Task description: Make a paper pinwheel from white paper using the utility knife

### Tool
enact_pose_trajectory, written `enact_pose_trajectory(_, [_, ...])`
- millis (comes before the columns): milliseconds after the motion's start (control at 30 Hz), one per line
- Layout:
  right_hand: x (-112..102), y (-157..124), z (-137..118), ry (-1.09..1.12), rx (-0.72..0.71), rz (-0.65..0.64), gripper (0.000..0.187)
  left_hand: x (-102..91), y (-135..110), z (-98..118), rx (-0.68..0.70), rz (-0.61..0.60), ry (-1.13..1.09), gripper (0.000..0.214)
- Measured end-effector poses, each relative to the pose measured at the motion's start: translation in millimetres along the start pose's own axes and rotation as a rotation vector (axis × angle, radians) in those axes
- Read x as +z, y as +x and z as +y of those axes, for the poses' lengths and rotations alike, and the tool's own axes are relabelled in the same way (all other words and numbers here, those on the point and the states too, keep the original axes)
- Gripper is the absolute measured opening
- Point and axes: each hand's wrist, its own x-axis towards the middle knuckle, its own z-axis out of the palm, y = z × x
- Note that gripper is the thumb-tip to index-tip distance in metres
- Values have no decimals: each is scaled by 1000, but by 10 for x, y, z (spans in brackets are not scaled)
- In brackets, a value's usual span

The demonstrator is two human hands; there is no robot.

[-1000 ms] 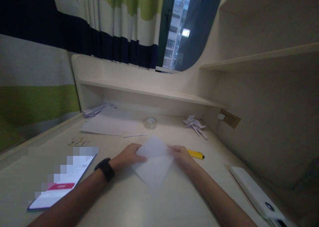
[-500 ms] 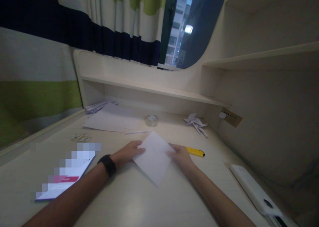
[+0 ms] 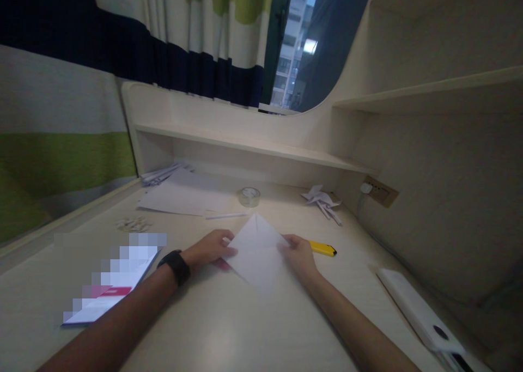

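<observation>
A white sheet of paper (image 3: 257,252) lies diamond-wise on the pale desk (image 3: 229,328), with a crease running down from its far corner. My left hand (image 3: 210,248) grips its left corner, fingers curled over the edge. My right hand (image 3: 300,255) pinches its right corner. A black watch (image 3: 175,266) sits on my left wrist.
A yellow utility knife (image 3: 322,248) lies just right of my right hand. Farther back are a tape roll (image 3: 249,196), a white straw-like stick (image 3: 226,215), loose paper sheets (image 3: 180,197) and a folded paper pinwheel (image 3: 321,200). A phone (image 3: 110,290) lies at left, a white device (image 3: 420,315) at right.
The paper has been turned and partly unfolded: a centre crease now shows at its far corner and its near point has flattened toward the desk. Both hands stay at its side corners.
</observation>
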Motion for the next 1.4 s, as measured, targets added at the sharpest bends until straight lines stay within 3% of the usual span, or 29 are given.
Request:
enact_pose_trajectory(167, [-39,16,26,-82,-42,1,26,-3,-55,87,7,-17,215,39])
enact_pose_trajectory(367, [-36,4,31,-254,-125,-27,34,-160,-109,218,145,148,555,35])
enact_pose_trajectory(500, [-27,-31,3,-372,-161,-14,43,-660,-259,272,205,423,932,31])
enact_pose_trajectory(667, [-20,-32,24,-495,-196,3,48,-1566,-673,125,-14,687,1088,26])
enact_pose_trajectory(733, [-22,-21,48,-517,-232,6,46,-1838,-831,2,-97,737,1098,25])
enact_pose_trajectory(833, [-31,-4,88,-545,-276,11,44,-2067,-961,-178,-147,766,1085,25])
enact_pose_trajectory(967, [-51,2,119,-568,-298,14,42,-2121,-965,-280,-98,740,1090,29])
enact_pose_trajectory(1400, [-58,2,165,-511,-347,13,35,-1872,-913,-237,-51,626,1246,24])
